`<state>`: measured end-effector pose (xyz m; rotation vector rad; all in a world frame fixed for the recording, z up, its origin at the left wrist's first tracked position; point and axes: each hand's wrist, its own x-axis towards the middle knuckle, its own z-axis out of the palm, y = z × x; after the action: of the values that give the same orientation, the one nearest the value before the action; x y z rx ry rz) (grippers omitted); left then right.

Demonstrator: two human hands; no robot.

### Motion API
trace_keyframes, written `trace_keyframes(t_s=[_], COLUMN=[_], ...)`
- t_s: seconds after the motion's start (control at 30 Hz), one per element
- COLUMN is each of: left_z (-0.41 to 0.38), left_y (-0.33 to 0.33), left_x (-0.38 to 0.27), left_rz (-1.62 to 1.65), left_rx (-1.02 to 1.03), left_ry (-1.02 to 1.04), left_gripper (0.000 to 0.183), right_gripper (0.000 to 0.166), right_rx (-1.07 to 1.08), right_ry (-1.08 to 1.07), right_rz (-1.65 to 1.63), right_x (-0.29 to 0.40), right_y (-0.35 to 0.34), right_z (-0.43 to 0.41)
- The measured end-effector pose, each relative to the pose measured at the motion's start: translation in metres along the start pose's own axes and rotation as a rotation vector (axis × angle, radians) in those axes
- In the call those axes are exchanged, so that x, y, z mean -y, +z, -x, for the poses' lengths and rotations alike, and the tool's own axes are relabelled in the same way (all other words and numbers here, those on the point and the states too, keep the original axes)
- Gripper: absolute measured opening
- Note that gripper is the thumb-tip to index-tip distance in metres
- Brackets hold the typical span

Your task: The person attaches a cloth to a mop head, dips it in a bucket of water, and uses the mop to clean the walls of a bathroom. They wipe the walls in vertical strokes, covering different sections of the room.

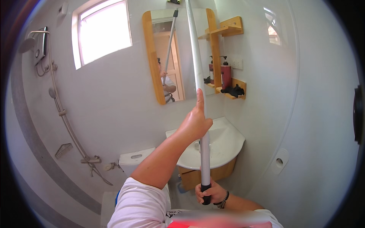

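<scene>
A long ribbed metal pole (195, 54) runs upright through the middle of the view and past its top edge. Partway up, my left hand (198, 121) wraps around it with the index finger stretched along the shaft. My right hand (211, 193), a dark bracelet on its wrist, grips the black end cap at the bottom. Behind the pole are a white washbasin (225, 142) and a wood-framed mirror (152, 57), which reflects a person holding the pole. Whatever is fixed to the pole's upper end cannot be made out.
Right of the mirror, wooden shelves (239, 27) carry a red pump bottle (226, 76) and a black cloth-like item (233, 90). A toilet tank (136, 156) stands left of the basin. Shower pipes (67, 122) line the left wall, near a window (105, 31).
</scene>
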<state>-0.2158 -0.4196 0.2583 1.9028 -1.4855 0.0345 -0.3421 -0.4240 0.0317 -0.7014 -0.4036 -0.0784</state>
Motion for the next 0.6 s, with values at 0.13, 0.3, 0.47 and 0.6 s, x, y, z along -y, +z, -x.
trace_keyframes(t_s=[0.13,0.3,0.47,0.6], left_z=[0.027,0.058,0.079,0.092], left_y=[-0.026,-0.059,-0.082,-0.096], left_x=[0.012,0.016,0.026,0.03], left_rz=[-0.017,-0.075,-0.127,-0.163], left_rx=[0.068,0.107,0.084,0.089], left_ry=[-0.06,-0.063,-0.052,-0.074], left_gripper=[0.092,0.091,0.089,0.088], right_gripper=[0.083,0.079,0.08,0.081], right_rx=[0.038,0.122,0.098,0.122], right_ry=[-0.002,0.105,0.151,0.189], right_rz=[-0.045,-0.046,-0.091,-0.127], right_x=[-0.031,-0.061,-0.081,-0.092], right_y=[0.025,0.038,0.062,0.071], right_z=[-0.016,-0.033,-0.049,-0.054])
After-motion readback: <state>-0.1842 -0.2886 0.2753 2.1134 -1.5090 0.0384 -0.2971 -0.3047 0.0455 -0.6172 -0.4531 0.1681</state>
